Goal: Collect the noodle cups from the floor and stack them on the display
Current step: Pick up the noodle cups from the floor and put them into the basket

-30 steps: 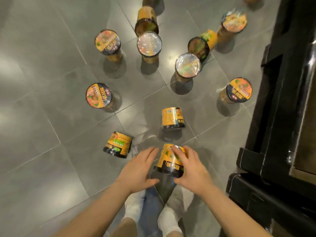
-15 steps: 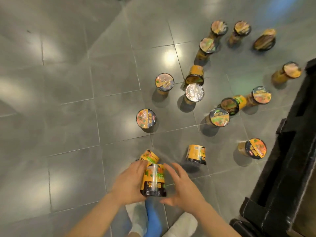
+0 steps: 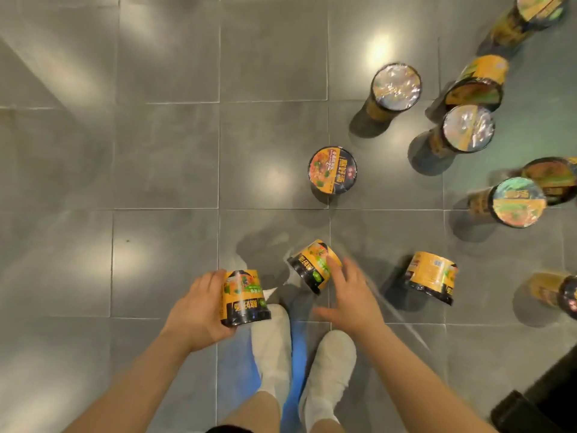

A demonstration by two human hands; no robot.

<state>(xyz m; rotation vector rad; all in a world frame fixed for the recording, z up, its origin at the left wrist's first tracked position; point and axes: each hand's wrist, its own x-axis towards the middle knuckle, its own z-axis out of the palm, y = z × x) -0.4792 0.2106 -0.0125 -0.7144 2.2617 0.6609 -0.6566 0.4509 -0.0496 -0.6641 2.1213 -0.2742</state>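
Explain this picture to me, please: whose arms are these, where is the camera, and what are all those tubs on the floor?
No machine here: a person wears a camera on the head, looking down at their own arms and socked feet. The grey tiled floor is strewn with noodle cups, some upright like the upright cup, some tipped over. The left hand grips one held cup. The right hand, fingers spread, reaches over a tipped cup without gripping it. The dark shape bottom right may be the display.

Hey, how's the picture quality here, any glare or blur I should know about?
Head view: ceiling lights leave bright patches on the glossy floor tiles; two foil-lidded noodle cups glare white; the right hand is motion-blurred beside a tipped cup; wide-angle stretch smears cups at the right edge.
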